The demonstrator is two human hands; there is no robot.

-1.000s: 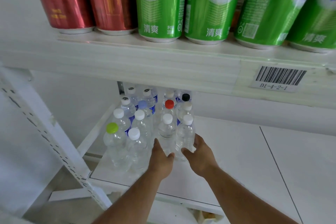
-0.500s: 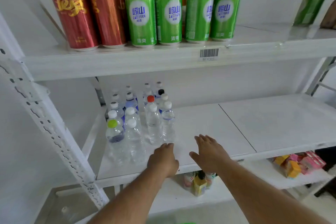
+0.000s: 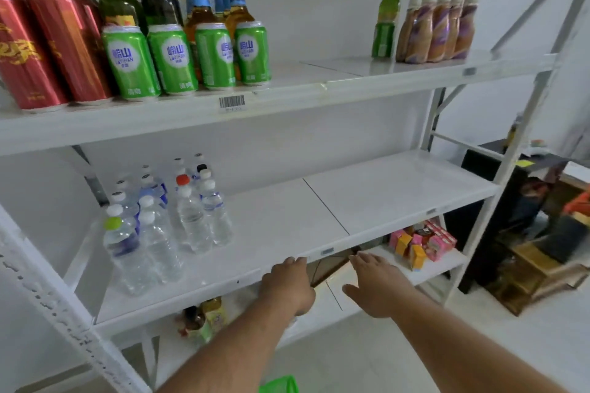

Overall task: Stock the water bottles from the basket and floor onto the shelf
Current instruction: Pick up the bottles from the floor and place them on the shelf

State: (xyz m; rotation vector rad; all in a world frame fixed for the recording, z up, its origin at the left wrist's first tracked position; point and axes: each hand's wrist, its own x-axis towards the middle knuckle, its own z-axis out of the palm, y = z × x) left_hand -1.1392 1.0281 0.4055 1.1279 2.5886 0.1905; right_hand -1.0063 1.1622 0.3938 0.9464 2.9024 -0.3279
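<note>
Several clear water bottles (image 3: 191, 220) stand in rows at the left end of the white middle shelf (image 3: 383, 198); most have white caps, one a lime cap, one red, one black. My left hand (image 3: 289, 285) hangs in front of the shelf's front edge, fingers loosely curled, holding nothing. My right hand (image 3: 375, 284) is beside it to the right, fingers stretched and spread, also holding nothing. Both hands are clear of the bottles. A corner of the green basket (image 3: 279, 384) shows at the bottom edge.
The top shelf (image 3: 287, 96) carries red cans, green cans (image 3: 178, 57), glass bottles and brown drink bottles (image 3: 437, 29). Small colourful cartons (image 3: 421, 242) sit on the lower shelf. A white upright post (image 3: 64, 313) runs at left; dark furniture (image 3: 526, 217) stands at right.
Both hands have let go of the two front bottles and drawn back off the shelf to its front edge. The view has pulled back and up, showing the whole rack.
</note>
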